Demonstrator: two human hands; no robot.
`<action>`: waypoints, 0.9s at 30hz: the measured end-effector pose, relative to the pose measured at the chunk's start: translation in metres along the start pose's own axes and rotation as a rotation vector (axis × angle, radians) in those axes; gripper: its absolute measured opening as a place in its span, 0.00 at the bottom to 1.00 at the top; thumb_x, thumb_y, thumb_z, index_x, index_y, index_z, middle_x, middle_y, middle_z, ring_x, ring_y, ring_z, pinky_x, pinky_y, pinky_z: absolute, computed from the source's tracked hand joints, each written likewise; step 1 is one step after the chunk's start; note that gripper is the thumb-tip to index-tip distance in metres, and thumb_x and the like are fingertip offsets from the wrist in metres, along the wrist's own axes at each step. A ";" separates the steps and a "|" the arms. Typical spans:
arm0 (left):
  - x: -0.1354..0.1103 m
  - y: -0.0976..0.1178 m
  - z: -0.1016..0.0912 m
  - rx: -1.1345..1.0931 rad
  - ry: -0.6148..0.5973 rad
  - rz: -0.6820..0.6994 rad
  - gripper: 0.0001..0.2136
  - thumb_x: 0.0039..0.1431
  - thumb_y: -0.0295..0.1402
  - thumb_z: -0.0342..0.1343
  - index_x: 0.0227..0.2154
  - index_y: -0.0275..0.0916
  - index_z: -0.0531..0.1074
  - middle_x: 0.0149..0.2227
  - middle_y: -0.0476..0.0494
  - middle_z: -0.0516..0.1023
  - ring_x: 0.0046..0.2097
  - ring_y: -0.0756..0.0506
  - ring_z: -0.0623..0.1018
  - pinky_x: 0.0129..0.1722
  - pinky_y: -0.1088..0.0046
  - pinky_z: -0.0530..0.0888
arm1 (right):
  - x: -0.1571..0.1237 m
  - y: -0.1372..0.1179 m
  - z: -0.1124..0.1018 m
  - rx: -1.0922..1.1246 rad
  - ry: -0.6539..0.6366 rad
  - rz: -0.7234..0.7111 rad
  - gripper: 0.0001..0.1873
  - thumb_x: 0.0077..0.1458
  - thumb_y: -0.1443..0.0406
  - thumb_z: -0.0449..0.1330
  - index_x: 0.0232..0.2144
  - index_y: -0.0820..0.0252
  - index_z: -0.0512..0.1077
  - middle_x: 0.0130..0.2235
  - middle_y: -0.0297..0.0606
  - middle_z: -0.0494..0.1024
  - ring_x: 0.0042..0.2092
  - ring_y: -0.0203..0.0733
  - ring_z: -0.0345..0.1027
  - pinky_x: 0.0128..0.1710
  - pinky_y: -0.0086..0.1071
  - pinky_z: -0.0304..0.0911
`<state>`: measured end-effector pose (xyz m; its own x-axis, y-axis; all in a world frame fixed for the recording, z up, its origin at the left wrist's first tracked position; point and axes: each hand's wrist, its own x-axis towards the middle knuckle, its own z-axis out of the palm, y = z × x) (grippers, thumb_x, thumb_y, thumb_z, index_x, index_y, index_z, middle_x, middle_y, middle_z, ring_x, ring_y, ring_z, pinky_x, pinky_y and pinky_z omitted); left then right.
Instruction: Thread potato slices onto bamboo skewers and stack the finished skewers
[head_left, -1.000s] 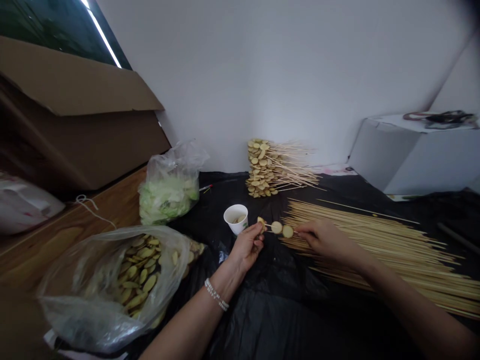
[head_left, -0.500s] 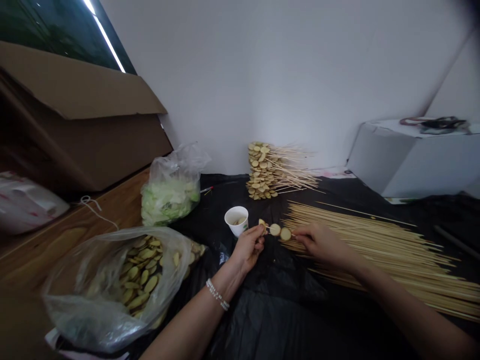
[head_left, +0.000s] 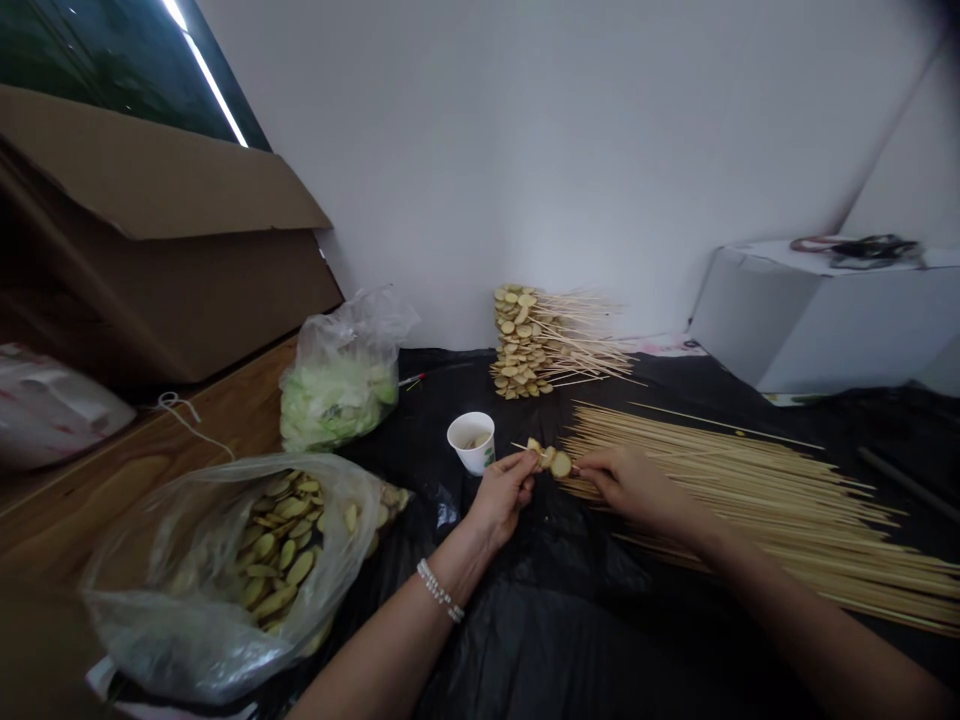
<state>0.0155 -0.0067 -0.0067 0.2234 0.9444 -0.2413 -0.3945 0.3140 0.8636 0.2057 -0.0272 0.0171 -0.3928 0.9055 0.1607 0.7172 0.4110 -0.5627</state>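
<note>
My left hand pinches a potato slice at the tip end of a thin wooden skewer, whose point sticks out to the left past it. More potato slices are threaded on the same skewer between my two hands. With closed fingers, my right hand grips the skewer just right of these slices. Just beyond my left hand stands a white paper cup with something pale inside. Under and beside my right forearm lies a wide spread of bare wooden skewers.
An open plastic bag of potato slices lies at left, with a bag of pale green vegetable behind it. Loaded skewers are stacked by the wall. A cardboard box stands far left, a white box at right.
The potato slices have closed up toward my left hand, and the skewer's tip now pokes out beyond the end slice. My right hand has shifted slightly left.
</note>
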 end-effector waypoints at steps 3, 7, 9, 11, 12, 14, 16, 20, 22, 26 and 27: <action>0.001 0.003 -0.002 -0.028 -0.016 -0.027 0.17 0.37 0.37 0.69 0.27 0.30 0.73 0.25 0.49 0.68 0.20 0.60 0.58 0.14 0.84 0.47 | 0.000 0.001 -0.003 0.030 0.011 -0.004 0.16 0.58 0.65 0.49 0.34 0.59 0.78 0.31 0.38 0.80 0.31 0.40 0.68 0.33 0.31 0.57; 0.000 0.005 -0.003 -0.012 -0.060 -0.049 0.18 0.39 0.41 0.68 0.26 0.31 0.71 0.23 0.51 0.64 0.19 0.60 0.55 0.14 0.84 0.46 | -0.001 -0.001 -0.003 0.045 0.068 -0.028 0.15 0.58 0.64 0.51 0.36 0.58 0.78 0.34 0.39 0.80 0.33 0.40 0.69 0.34 0.31 0.58; -0.001 0.005 -0.003 -0.012 -0.113 -0.068 0.18 0.38 0.40 0.69 0.26 0.31 0.71 0.21 0.54 0.61 0.19 0.60 0.53 0.14 0.85 0.46 | -0.001 -0.003 -0.001 0.061 0.079 -0.044 0.15 0.58 0.63 0.51 0.36 0.58 0.78 0.35 0.39 0.80 0.34 0.41 0.70 0.35 0.31 0.58; -0.001 0.005 -0.003 -0.027 -0.154 -0.079 0.19 0.37 0.39 0.70 0.28 0.31 0.71 0.20 0.56 0.58 0.19 0.60 0.52 0.14 0.85 0.46 | -0.001 -0.005 0.000 0.073 0.067 -0.055 0.15 0.58 0.63 0.51 0.36 0.57 0.78 0.35 0.39 0.80 0.35 0.41 0.70 0.35 0.31 0.58; -0.001 0.004 -0.003 -0.033 -0.162 -0.079 0.19 0.37 0.38 0.70 0.29 0.32 0.71 0.20 0.57 0.58 0.19 0.60 0.51 0.14 0.85 0.47 | -0.001 -0.006 0.001 0.074 0.059 -0.056 0.15 0.59 0.63 0.50 0.36 0.57 0.78 0.34 0.39 0.80 0.35 0.41 0.70 0.35 0.31 0.58; -0.001 0.004 -0.003 -0.052 -0.161 -0.072 0.19 0.37 0.37 0.70 0.29 0.32 0.71 0.20 0.57 0.58 0.19 0.60 0.51 0.14 0.86 0.47 | -0.002 -0.008 0.001 0.080 0.044 -0.049 0.16 0.59 0.63 0.50 0.35 0.57 0.78 0.34 0.38 0.80 0.34 0.41 0.70 0.34 0.31 0.58; -0.001 0.005 -0.004 -0.081 -0.164 -0.078 0.18 0.37 0.35 0.70 0.29 0.32 0.71 0.21 0.57 0.58 0.19 0.61 0.52 0.14 0.86 0.47 | -0.002 -0.008 0.001 0.102 0.035 -0.037 0.16 0.59 0.63 0.50 0.35 0.58 0.78 0.33 0.38 0.80 0.33 0.40 0.69 0.33 0.30 0.57; -0.003 0.009 -0.006 -0.111 -0.233 -0.123 0.16 0.40 0.31 0.69 0.30 0.32 0.70 0.22 0.56 0.58 0.20 0.61 0.55 0.15 0.87 0.49 | -0.002 -0.003 0.000 0.181 0.037 -0.006 0.16 0.59 0.61 0.50 0.36 0.60 0.78 0.28 0.36 0.77 0.28 0.37 0.65 0.29 0.29 0.55; -0.004 0.011 -0.006 -0.115 -0.264 -0.126 0.15 0.42 0.30 0.68 0.30 0.32 0.69 0.23 0.56 0.58 0.20 0.61 0.54 0.15 0.87 0.48 | -0.001 -0.001 0.000 0.228 0.019 0.001 0.17 0.59 0.60 0.50 0.36 0.60 0.77 0.25 0.34 0.74 0.27 0.37 0.64 0.27 0.28 0.55; -0.007 0.012 -0.004 -0.093 -0.296 -0.125 0.14 0.44 0.30 0.67 0.31 0.33 0.67 0.24 0.56 0.57 0.20 0.61 0.52 0.14 0.87 0.47 | 0.000 -0.002 0.001 0.285 -0.022 0.030 0.18 0.59 0.58 0.50 0.35 0.60 0.77 0.23 0.34 0.73 0.26 0.36 0.63 0.27 0.28 0.55; -0.008 0.012 -0.003 -0.087 -0.295 -0.128 0.15 0.44 0.31 0.67 0.31 0.33 0.67 0.24 0.56 0.58 0.20 0.61 0.53 0.14 0.87 0.47 | 0.000 -0.003 0.001 0.284 -0.029 0.033 0.18 0.59 0.58 0.50 0.35 0.60 0.77 0.23 0.34 0.73 0.26 0.37 0.64 0.27 0.28 0.55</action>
<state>0.0062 -0.0101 0.0039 0.5195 0.8317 -0.1958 -0.4182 0.4474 0.7905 0.2034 -0.0284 0.0178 -0.3913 0.9127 0.1180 0.5415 0.3321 -0.7723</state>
